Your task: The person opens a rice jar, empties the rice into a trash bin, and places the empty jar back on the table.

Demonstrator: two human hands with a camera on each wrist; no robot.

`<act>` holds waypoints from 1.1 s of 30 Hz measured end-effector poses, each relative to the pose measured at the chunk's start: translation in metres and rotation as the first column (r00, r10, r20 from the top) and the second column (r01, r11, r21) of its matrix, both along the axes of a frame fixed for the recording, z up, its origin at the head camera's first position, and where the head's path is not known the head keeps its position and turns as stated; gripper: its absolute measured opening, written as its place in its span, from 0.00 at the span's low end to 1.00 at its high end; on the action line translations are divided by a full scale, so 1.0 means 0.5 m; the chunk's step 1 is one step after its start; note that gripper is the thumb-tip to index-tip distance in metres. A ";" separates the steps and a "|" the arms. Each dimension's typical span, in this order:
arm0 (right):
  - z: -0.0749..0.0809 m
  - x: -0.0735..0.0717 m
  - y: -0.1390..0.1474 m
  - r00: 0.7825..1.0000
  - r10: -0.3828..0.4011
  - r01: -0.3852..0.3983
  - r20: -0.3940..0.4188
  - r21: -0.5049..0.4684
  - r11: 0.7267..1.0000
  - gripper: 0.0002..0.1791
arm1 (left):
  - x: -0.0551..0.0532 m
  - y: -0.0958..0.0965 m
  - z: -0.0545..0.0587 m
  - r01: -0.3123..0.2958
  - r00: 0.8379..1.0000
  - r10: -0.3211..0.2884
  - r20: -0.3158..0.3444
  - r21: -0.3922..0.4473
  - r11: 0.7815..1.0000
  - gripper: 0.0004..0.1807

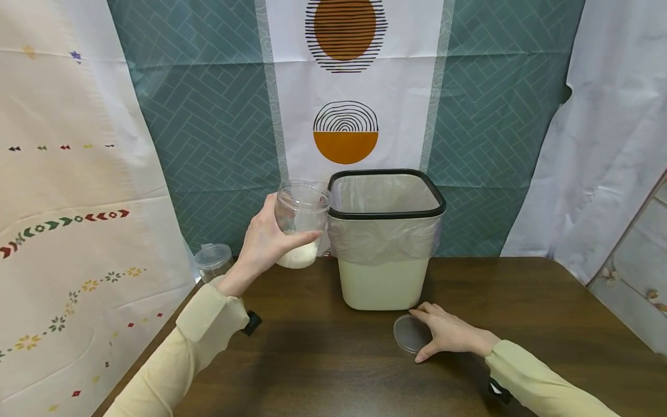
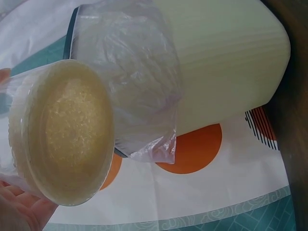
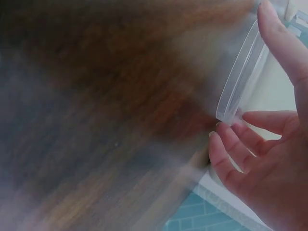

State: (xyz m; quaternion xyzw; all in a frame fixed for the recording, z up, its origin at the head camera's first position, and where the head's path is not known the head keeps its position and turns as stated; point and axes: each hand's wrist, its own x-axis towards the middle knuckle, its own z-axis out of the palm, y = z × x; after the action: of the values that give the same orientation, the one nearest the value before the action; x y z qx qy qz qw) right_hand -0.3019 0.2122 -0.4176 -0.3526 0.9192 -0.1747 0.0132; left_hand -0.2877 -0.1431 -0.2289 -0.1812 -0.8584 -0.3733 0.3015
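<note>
My left hand (image 1: 263, 240) grips a clear plastic jar (image 1: 299, 214) from its left side, thumb across the front. The jar is lidless and upright above the table, beside the bin's left rim. White grains (image 1: 299, 256) fill its lower part; in the left wrist view they show through the jar's base (image 2: 74, 130). Low over the table, my right hand (image 1: 450, 334) holds a clear round lid (image 1: 410, 334) by its edge, thumb on the near side and fingers on the far side. The lid's rim (image 3: 243, 72) stands between thumb and fingers in the right wrist view.
A cream bin (image 1: 383, 284) with a black rim and a clear bag liner stands at the back middle of the brown table (image 1: 323, 359). Another lidded clear jar (image 1: 213, 259) is at the back left, partly behind my left forearm. Patterned cloths (image 1: 208, 116) hang behind.
</note>
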 end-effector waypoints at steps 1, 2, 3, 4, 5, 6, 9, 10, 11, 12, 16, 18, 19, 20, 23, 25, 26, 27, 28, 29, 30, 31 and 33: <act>0.001 0.001 0.001 1.000 -0.001 0.001 0.002 0.000 1.000 0.55 | 0.000 0.000 0.000 0.002 1.000 -0.002 0.001 0.001 1.000 0.46; 0.002 0.002 0.001 1.000 -0.001 0.001 0.004 -0.001 1.000 0.55 | 0.000 -0.001 0.000 0.003 1.000 -0.003 0.002 0.003 1.000 0.46; 0.004 0.002 0.002 1.000 -0.001 0.001 0.006 -0.003 1.000 0.55 | -0.001 -0.001 0.000 0.004 1.000 -0.004 0.004 0.005 1.000 0.46; 0.005 0.003 0.002 1.000 -0.005 0.005 0.006 -0.004 1.000 0.55 | -0.001 -0.001 0.000 0.004 1.000 -0.004 0.005 0.006 1.000 0.46; 0.006 0.003 0.003 1.000 -0.007 0.008 0.005 -0.009 1.000 0.55 | -0.001 -0.002 0.000 0.003 1.000 -0.003 0.005 0.006 1.000 0.46; 0.009 0.003 0.003 1.000 -0.012 0.012 0.007 -0.015 1.000 0.54 | -0.002 -0.002 0.000 0.001 1.000 -0.001 0.005 0.007 1.000 0.46; 0.014 0.003 0.008 0.999 -0.035 0.035 0.015 -0.032 0.999 0.51 | -0.002 -0.003 -0.001 0.001 1.000 -0.001 0.007 0.009 1.000 0.46; 0.017 0.002 0.010 0.999 -0.044 0.044 0.014 -0.034 0.998 0.49 | -0.002 -0.004 -0.001 0.001 1.000 -0.001 0.009 0.010 1.000 0.46; 0.019 0.001 0.012 0.999 -0.050 0.051 0.021 -0.040 0.998 0.47 | -0.001 -0.005 -0.001 0.001 1.000 -0.001 0.012 0.011 1.000 0.46; 0.022 0.001 0.015 0.998 -0.052 0.053 0.030 -0.044 0.998 0.45 | -0.001 -0.006 -0.001 0.001 1.000 -0.001 0.015 0.012 1.000 0.46; 0.033 -0.003 0.026 0.997 -0.065 0.067 0.041 -0.038 0.997 0.37 | 0.000 -0.009 -0.002 0.004 1.000 -0.005 0.029 0.017 1.000 0.47; 0.040 -0.004 0.030 0.997 -0.071 0.073 0.043 -0.040 0.997 0.34 | 0.000 -0.010 -0.003 0.009 0.999 -0.010 0.033 0.022 1.000 0.46; 0.044 -0.004 0.032 0.996 -0.078 0.079 0.037 -0.037 0.996 0.33 | 0.000 -0.010 -0.003 0.013 0.999 -0.013 0.036 0.024 1.000 0.46; 0.048 -0.005 0.033 0.996 -0.085 0.086 0.032 -0.039 0.996 0.32 | -0.001 -0.010 -0.003 0.016 0.999 -0.017 0.037 0.027 1.000 0.46; 0.058 -0.008 0.038 0.995 -0.102 0.102 0.014 -0.049 0.994 0.29 | -0.002 -0.010 -0.004 0.020 0.999 -0.021 0.039 0.031 0.999 0.46; 0.064 -0.011 0.041 0.993 -0.115 0.115 0.000 -0.056 0.992 0.28 | -0.003 -0.010 -0.004 0.018 0.999 -0.019 0.040 0.030 0.999 0.46; 0.067 -0.013 0.042 0.992 -0.123 0.123 0.000 -0.062 0.991 0.27 | -0.003 -0.010 -0.004 0.015 0.999 -0.016 0.040 0.029 0.999 0.46; 0.070 -0.015 0.044 0.992 -0.127 0.127 -0.003 -0.067 0.990 0.26 | -0.003 -0.010 -0.004 0.013 0.999 -0.014 0.040 0.028 1.000 0.46; 0.074 -0.017 0.046 0.991 -0.134 0.134 -0.002 -0.075 0.988 0.26 | -0.004 -0.010 -0.004 0.011 0.999 -0.013 0.041 0.029 1.000 0.46; 0.077 -0.019 0.048 0.990 -0.138 0.138 -0.003 -0.080 0.987 0.25 | -0.004 -0.010 -0.005 0.008 0.999 -0.009 0.042 0.028 1.000 0.45; 0.081 -0.022 0.050 0.990 -0.144 0.143 -0.001 -0.089 0.986 0.25 | -0.005 -0.010 -0.005 0.006 0.999 -0.007 0.042 0.028 1.000 0.45; 0.085 -0.025 0.052 0.989 -0.146 0.146 0.000 -0.098 0.984 0.24 | -0.006 -0.011 -0.005 0.006 0.999 -0.007 0.043 0.029 1.000 0.45; 0.093 -0.030 0.057 0.988 -0.157 0.154 -0.017 -0.116 0.981 0.23 | -0.007 -0.011 -0.006 0.007 0.999 -0.009 0.043 0.030 1.000 0.45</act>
State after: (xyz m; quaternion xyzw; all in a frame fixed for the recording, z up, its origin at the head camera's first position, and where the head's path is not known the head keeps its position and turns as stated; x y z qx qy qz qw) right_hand -0.3170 0.2408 -0.3708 -0.2823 0.9325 -0.2230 -0.0326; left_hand -0.2913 -0.1488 -0.2318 -0.1721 -0.8584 -0.3911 0.2839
